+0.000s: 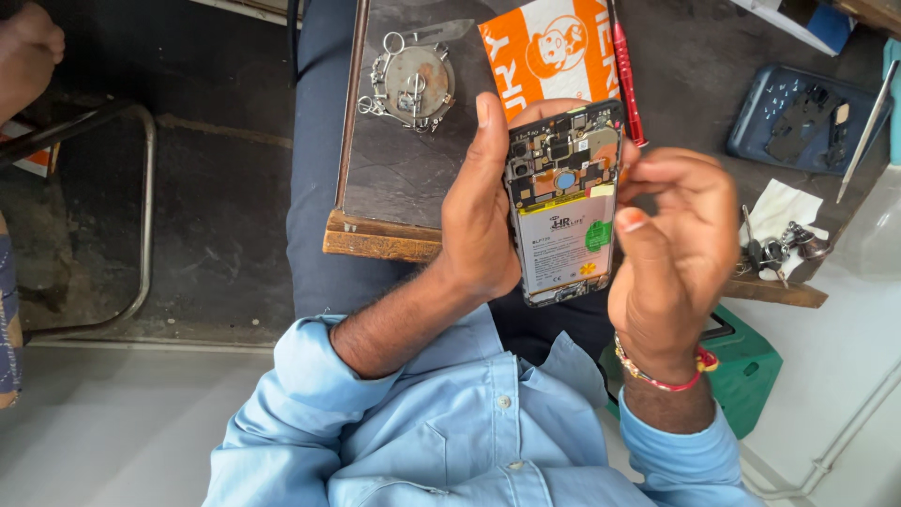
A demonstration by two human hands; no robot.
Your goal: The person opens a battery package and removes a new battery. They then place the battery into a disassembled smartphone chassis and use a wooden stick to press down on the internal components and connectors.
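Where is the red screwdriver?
In the head view, the red screwdriver lies on the dark board, right of the orange packet, just above the opened phone.

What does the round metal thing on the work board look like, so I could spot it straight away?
Start at the dark work board lying across the person's lap, beyond the opened phone. Near its far edge, left of the orange packet, lies the round metal disc. Unlike its flat neighbours, it is rusty grey with small clips around its rim.

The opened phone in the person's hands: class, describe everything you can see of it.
The opened phone has its back cover off. A white-labelled battery fills the lower half; above it sit dark circuit parts, orange-brown patches and a round blue piece. It is held upright above the person's lap, inner side facing the camera. The left hand grips its left edge; the right hand pinches its right edge.
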